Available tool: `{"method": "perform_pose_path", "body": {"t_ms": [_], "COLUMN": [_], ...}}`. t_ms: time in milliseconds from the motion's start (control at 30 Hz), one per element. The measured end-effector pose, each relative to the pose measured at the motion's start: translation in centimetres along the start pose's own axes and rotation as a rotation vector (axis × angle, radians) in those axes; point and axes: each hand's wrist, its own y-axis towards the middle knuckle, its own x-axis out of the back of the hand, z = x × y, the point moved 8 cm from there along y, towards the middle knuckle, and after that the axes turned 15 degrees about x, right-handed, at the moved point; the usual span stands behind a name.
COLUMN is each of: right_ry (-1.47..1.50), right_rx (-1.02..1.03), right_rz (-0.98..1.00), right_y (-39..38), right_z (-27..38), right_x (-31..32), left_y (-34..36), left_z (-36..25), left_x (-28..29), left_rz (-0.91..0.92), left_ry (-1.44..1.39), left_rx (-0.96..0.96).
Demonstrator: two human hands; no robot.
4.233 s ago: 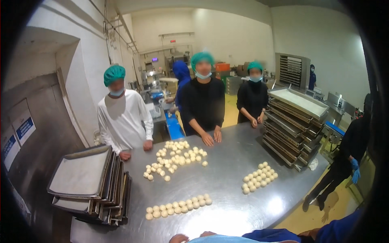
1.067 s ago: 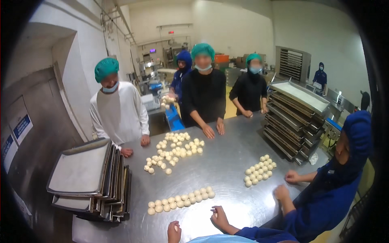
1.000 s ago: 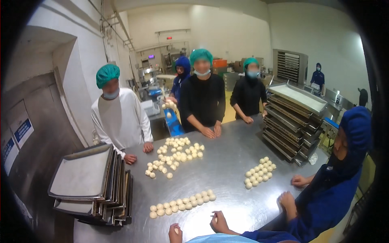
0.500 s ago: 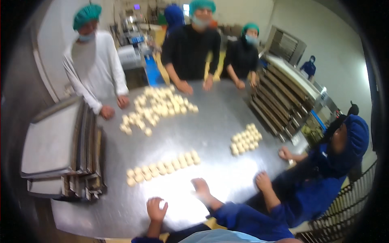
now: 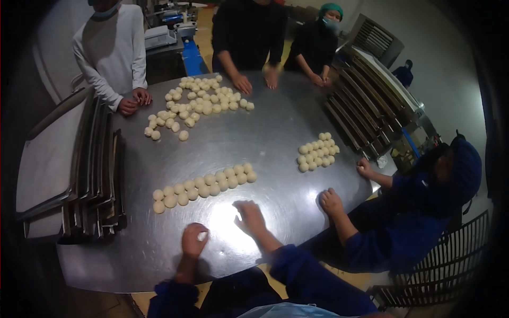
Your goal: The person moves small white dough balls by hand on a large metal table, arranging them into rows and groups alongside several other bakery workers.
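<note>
My left hand is above the near part of the steel table, fingers curved and thumb apart. A bright patch shows in its gap; it looks like table glare. To its right my right hand reaches forward, open, palm down, thumb away from the fingers, holding nothing. Just beyond both hands lies a double row of round pale dough balls, set side by side. Neither hand touches them. A loose heap of dough balls spreads over the far left, and a smaller block of dough balls sits at the right.
Stacked trays stand on the left and far right of the table. At my right a co-worker in blue rests both hands by the edge. Three more people stand across the table, one in a white top. A slatted rack stands lower right.
The view has tipped downward, so the table and dough balls sit higher in the picture. My right hand is nearer the double row's right half. The dough ball groups keep their arrangement.
</note>
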Motion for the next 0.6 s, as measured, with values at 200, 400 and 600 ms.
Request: {"method": "perform_pose_path", "body": {"t_ms": [200,400,600], "right_ry": [0.093,-0.181,0.181], "right_rx": [0.086,0.013,0.018], "right_rz": [0.328,-0.006,0.046], "right_y": [-8.5,-2.6,-6.0], "right_z": [0.5,-2.5,3.0], "right_x": [-3.1,2.1,-2.1], "left_y": [-6.7,0.1,-4.8], "left_z": [-1.2,-0.7,-2.3], "left_x": [1.6,3.3,-1.4], "left_rz": [0.301,-0.026,0.192], "left_ry": [-0.049,0.154,-0.080], "left_rx": [-0.061,-0.111,0.021]}}
